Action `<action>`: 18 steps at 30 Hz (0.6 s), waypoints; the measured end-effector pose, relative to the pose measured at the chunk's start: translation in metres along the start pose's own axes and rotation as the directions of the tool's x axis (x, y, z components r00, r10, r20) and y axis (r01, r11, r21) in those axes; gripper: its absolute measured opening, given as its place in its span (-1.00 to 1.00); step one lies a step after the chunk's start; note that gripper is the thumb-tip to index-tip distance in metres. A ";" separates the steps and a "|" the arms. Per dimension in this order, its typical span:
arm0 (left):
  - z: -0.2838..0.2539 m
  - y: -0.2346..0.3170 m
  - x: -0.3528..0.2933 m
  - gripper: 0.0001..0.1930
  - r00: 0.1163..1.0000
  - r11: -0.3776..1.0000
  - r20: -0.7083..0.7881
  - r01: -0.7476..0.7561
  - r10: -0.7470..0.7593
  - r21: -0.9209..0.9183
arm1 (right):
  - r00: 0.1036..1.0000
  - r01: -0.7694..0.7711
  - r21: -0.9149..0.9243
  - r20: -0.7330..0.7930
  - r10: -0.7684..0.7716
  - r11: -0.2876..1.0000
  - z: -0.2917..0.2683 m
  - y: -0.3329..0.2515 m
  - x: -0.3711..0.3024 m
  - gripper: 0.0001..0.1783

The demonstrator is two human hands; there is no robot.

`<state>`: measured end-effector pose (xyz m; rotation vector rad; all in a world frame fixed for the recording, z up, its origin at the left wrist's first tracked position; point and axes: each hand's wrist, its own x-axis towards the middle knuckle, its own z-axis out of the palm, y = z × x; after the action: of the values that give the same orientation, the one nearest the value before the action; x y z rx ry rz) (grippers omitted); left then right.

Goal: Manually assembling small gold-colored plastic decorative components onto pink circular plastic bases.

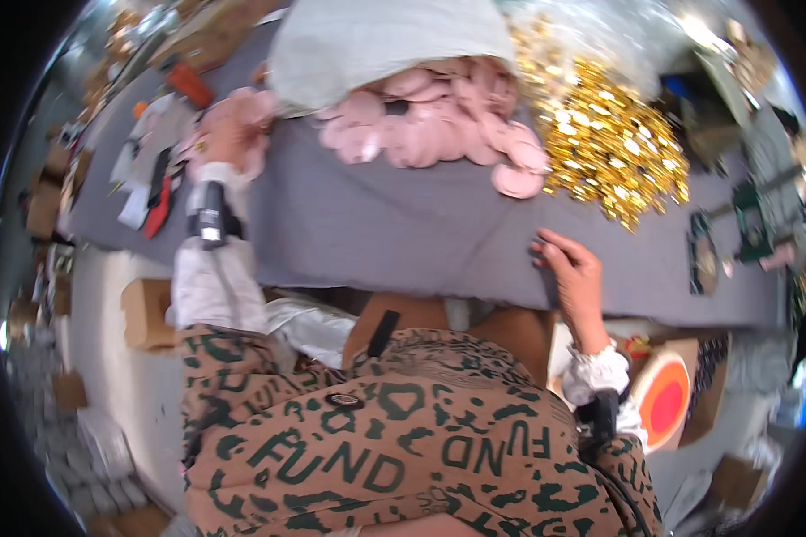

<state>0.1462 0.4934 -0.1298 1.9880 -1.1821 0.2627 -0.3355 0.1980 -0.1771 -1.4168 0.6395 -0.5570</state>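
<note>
My left hand (222, 141) reaches to a small heap of pink round discs (252, 107) at the left of the table. Motion blurs its fingers, so I cannot see whether they grip a disc. Over the table's near edge, right of centre, my right hand (575, 273) is half curled, its thumb and fingertips apart, with nothing visible in it. A larger pile of pink discs (425, 125) spills from the mouth of a white sack (385, 49). One or two discs (518, 182) lie at the pile's right end.
Shiny gold pieces (613, 148) are heaped on the grey tablecloth (358, 219), right of the discs. A red-and-black tool (158, 201) lies left of my left forearm, with an orange-red object (188, 83) beyond it. A dark green device (750, 219) stands at the right.
</note>
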 end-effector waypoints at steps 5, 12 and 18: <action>0.019 0.027 0.000 -0.65 0.749 0.318 0.029 0.315 -0.662 -0.894 | 0.971 0.142 -0.386 -0.126 -0.204 0.912 -0.031 0.009 0.025 -0.80; 0.180 0.219 -0.078 -0.54 0.666 -0.647 0.703 0.424 -0.251 -0.633 | 0.865 0.309 -0.819 0.031 -0.501 0.483 -0.012 0.006 0.101 -0.79; 0.218 0.263 -0.087 -0.49 0.582 -0.700 0.801 0.513 -0.142 -0.497 | 0.851 0.357 -0.838 0.110 -0.513 0.413 -0.018 0.028 0.115 -0.80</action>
<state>-0.1603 0.3274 -0.1830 0.4081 0.0976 -1.3086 -0.2660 0.1073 -0.2138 -2.5538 0.7000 -0.8484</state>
